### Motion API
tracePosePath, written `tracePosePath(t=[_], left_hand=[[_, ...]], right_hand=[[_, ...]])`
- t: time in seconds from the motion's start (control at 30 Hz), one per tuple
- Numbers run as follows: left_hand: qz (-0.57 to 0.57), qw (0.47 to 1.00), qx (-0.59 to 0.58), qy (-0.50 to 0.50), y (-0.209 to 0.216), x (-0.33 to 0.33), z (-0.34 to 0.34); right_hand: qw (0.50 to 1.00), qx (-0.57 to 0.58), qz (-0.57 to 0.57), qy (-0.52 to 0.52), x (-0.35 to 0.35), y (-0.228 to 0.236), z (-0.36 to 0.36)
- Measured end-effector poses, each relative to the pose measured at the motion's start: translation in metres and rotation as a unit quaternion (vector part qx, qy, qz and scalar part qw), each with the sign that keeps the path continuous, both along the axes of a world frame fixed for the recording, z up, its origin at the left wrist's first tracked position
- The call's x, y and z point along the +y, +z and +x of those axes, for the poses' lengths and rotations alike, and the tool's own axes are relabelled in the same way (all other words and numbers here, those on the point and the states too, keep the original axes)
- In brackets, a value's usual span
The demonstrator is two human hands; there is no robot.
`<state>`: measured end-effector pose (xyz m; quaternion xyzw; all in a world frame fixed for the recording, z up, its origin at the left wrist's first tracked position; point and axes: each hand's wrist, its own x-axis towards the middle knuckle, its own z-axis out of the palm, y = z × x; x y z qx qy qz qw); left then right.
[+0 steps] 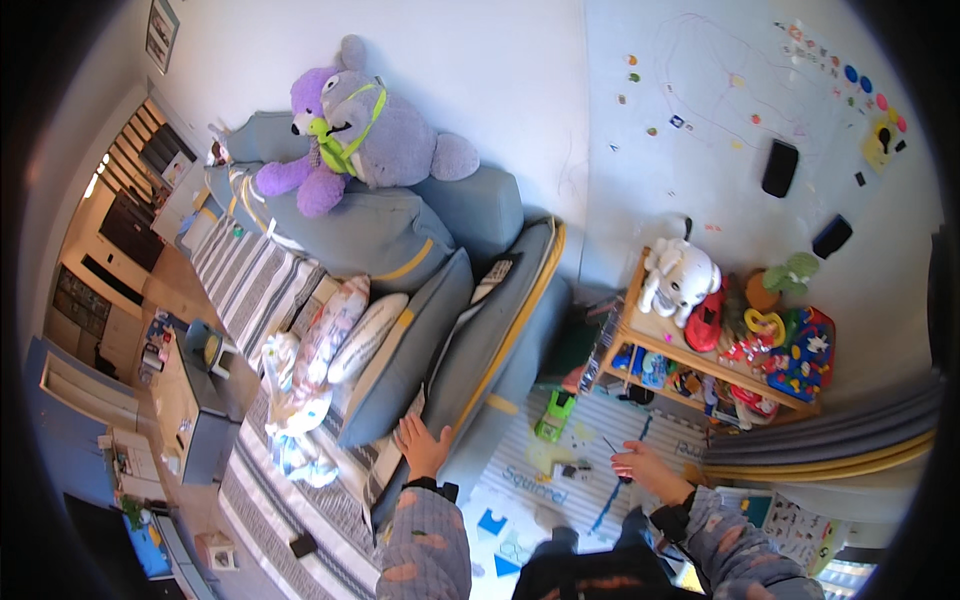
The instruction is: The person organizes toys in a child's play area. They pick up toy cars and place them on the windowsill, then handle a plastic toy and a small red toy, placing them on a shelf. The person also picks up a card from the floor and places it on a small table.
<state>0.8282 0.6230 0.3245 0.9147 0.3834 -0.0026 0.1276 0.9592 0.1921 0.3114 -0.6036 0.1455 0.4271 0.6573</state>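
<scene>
My left hand point(424, 452) is held out with its fingers apart, at the near end of the grey sofa's armrest point(505, 330). Nothing shows in it; whether it touches the fabric I cannot tell. Over the patterned play mat point(530, 455) reaches my right hand point(648, 470), fingers stretched out and palm partly visible. A thin dark line shows by its fingertips, too small to name. Closest to that hand on the mat are a small grey-and-white object point(572, 472) and a green toy car point(555, 415).
A wooden shelf point(640, 325) full of toys stands at the right, a white plush dog point(682, 278) on top. Grey curtains point(800, 455) hang beside it. Large plush toys point(400, 135) sit on the sofa back. Cushions point(367, 338) and crumpled cloth point(295, 400) cover the striped seat.
</scene>
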Motion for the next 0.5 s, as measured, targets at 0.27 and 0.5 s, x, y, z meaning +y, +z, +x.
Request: tracePosePath(t=[0.27, 0.5], left_hand=[[0.181, 0.981, -0.07, 0.026, -0.079, -0.003, 0.049], [0.183, 0.982, -0.025, 0.027, -0.073, -0.001, 0.056]], right_hand=[[0.927, -0.149, -0.343, 0.024, 0.143, -0.199, 0.106], [0.864, -0.005, -0.482, -0.148, 0.192, -0.234, 0.139]])
